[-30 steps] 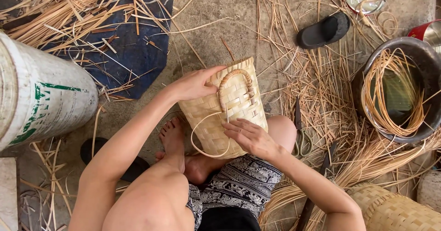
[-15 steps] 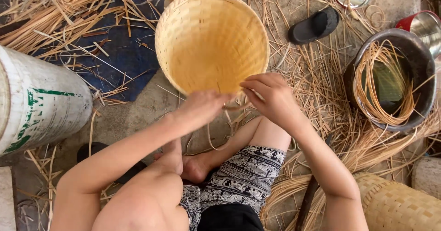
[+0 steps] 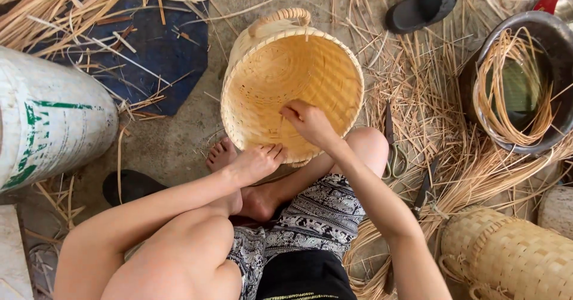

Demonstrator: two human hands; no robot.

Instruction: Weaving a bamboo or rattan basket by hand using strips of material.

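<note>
Now we sit on the ground with a round woven basket (image 3: 292,85) propped against our feet and knee, its mouth tipped up toward us so that we can look and reach straight into it. Our left hand (image 3: 258,161) grips the near rim from outside, fingers curled over the edge, which seems to keep the basket from rolling. Our right hand (image 3: 307,121) reaches over that rim into the bowl, its fingertips pinched against the inner weave near the edge; whether they hold a loose strand we cannot tell. The basket itself holds nothing, and one looped handle (image 3: 280,18) shows at its far side. To our right stands a dark metal basin (image 3: 555,43) with coiled cane strips (image 3: 507,91) lying in murky greenish water, likely soaking to keep them supple. Scissors (image 3: 391,151) lie on the scattered straw (image 3: 441,85) just beside our knee, within easy reach. A second woven basket (image 3: 513,258) lies on its side at lower right, well apart from the first. A white sack (image 3: 48,121) bulks at our left, a blue cloth (image 3: 161,49) lies under more straw beyond it, and a black sandal (image 3: 421,5) rests farther off.
</note>
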